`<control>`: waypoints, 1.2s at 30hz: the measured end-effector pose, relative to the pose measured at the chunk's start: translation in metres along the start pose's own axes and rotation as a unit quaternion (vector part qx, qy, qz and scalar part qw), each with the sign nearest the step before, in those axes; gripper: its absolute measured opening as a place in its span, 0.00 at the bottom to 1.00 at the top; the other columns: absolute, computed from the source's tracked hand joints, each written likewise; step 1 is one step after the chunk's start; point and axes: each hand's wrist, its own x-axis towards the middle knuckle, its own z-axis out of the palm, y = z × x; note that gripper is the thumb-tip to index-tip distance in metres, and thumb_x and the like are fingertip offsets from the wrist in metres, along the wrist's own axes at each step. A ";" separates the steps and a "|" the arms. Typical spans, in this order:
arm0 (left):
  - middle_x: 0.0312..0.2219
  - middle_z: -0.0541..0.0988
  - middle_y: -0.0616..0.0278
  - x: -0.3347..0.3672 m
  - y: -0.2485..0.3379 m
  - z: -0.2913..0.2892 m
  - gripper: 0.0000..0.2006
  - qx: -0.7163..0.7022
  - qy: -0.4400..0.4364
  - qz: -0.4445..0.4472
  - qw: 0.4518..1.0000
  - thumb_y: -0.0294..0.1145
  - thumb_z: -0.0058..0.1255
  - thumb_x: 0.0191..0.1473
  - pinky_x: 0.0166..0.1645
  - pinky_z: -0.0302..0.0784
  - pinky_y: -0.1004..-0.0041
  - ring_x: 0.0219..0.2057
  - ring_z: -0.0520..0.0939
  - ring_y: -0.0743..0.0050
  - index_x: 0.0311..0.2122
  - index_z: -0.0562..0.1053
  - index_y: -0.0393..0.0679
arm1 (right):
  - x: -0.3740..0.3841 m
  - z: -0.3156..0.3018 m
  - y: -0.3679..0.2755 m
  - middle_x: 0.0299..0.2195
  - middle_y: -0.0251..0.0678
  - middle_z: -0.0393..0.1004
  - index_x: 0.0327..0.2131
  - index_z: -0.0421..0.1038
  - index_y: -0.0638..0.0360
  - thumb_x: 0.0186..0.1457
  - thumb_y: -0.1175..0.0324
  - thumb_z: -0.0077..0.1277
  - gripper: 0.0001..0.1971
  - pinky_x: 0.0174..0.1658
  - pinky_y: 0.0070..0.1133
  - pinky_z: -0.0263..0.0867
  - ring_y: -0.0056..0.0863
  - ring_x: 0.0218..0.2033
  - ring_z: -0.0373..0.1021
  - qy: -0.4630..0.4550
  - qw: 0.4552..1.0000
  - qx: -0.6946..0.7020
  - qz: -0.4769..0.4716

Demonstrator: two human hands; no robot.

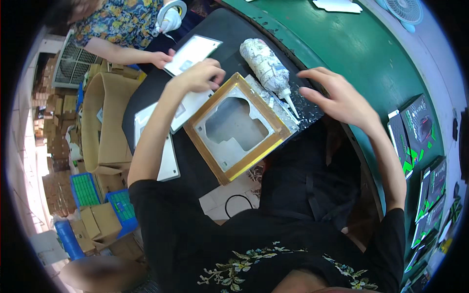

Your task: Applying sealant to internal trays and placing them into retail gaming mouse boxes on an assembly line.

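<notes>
A square screen-printing frame point(281, 134) with brown-taped borders and a grey-edged cut-out shape lies on the black table point(210, 44). My left hand point(198, 77) is over its far left corner, fingers curled above a white flat panel point(196, 105); whether they grip anything is hidden. Raised to the right of a glue-smeared squeeze bottle point(266, 66), my right hand point(337, 97) has its fingers apart and holds nothing. The bottle lies on its side, its nozzle toward the frame's right corner. Another white panel point(168, 158) lies partly under my left forearm.
Across the table, a co-worker's hand point(161, 58) holds a white panel point(198, 49); a roll of tape point(171, 17) is beside that person. Cardboard boxes point(115, 127) stand at left. A green table point(332, 39) curves around the right, bearing black-and-green boxes point(415, 127).
</notes>
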 end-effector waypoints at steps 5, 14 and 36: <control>0.38 0.77 0.52 -0.002 0.057 -0.011 0.19 0.138 0.019 -0.049 0.989 0.15 0.49 0.41 0.48 0.74 0.61 0.41 0.79 0.51 0.41 0.75 0.46 | 0.050 0.034 0.020 0.51 0.52 0.68 0.56 0.62 0.60 0.63 0.49 0.43 0.28 0.55 0.35 0.62 0.48 0.53 0.66 -0.004 0.996 -0.051 0.079; 0.38 0.77 0.61 -0.038 0.046 0.009 0.19 0.165 -0.006 -0.071 0.984 0.16 0.48 0.43 0.40 0.78 0.61 0.38 0.81 0.56 0.43 0.75 0.46 | 0.108 0.075 0.036 0.43 0.56 0.74 0.51 0.65 0.69 0.46 0.30 0.50 0.47 0.49 0.35 0.67 0.46 0.46 0.72 0.010 0.986 -0.053 0.158; 0.20 0.73 0.66 -0.177 0.161 0.002 0.06 -0.158 0.521 -0.370 0.753 0.32 0.49 0.61 0.20 0.65 0.75 0.16 0.72 0.79 0.36 0.70 0.40 | 0.072 -0.057 -0.044 0.44 0.43 0.74 0.56 0.61 0.68 0.55 0.52 0.53 0.33 0.55 0.32 0.63 0.34 0.48 0.70 0.101 0.727 0.679 -0.019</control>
